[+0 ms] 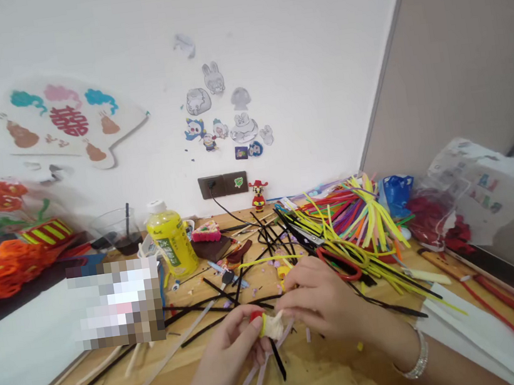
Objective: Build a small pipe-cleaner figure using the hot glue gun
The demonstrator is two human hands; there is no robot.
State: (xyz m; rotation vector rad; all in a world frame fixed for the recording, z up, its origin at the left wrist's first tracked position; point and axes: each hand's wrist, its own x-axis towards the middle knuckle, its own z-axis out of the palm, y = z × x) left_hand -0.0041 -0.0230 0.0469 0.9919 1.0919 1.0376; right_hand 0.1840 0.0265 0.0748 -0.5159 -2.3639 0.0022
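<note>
Near the front middle of the table my left hand (243, 339) is closed around a small craft figure (271, 326) with red, yellow and cream fuzzy parts. The thumb presses on its red and yellow end. My right hand (313, 295), a beaded bracelet on its wrist, pinches the cream end of the same figure from the right. A black pipe cleaner (278, 360) and pale lilac strips (258, 382) hang below the fingers; whether they join the figure I cannot tell. Beyond my right hand lie red-handled scissors (342, 263).
Black pipe cleaners (197, 311) lie scattered across the table. A bundle of coloured pipe cleaners (359, 217) spreads at back right. A yellow bottle (172, 244) stands left of centre, and a small red-hatted figurine (258, 197) stands by the wall. White paper (26, 349) covers the left side.
</note>
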